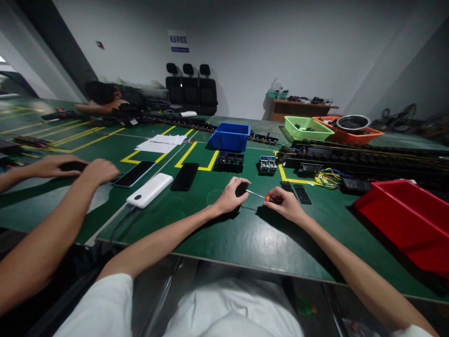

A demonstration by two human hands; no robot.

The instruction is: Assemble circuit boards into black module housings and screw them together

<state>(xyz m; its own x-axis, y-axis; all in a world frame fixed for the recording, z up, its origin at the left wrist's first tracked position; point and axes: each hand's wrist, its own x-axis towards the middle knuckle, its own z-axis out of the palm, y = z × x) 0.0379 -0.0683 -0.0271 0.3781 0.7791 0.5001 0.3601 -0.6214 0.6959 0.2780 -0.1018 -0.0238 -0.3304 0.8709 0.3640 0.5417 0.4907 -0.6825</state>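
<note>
Over the green tabletop, my left hand is closed around a small black part, mostly hidden by the fingers. My right hand grips a screwdriver by its orange and black handle. The thin shaft points left, and its tip reaches the black part's side; I cannot tell whether it touches a screw. Just beyond my hands sit a black module block and a smaller block with silvery, blue-topped pieces. Two flat black plates lie past my right hand.
Left of me are a white power bank and two phones. A co-worker's hands work beside them. A blue bin stands behind, a red bin at right. Long black assemblies with loose wires line the back right.
</note>
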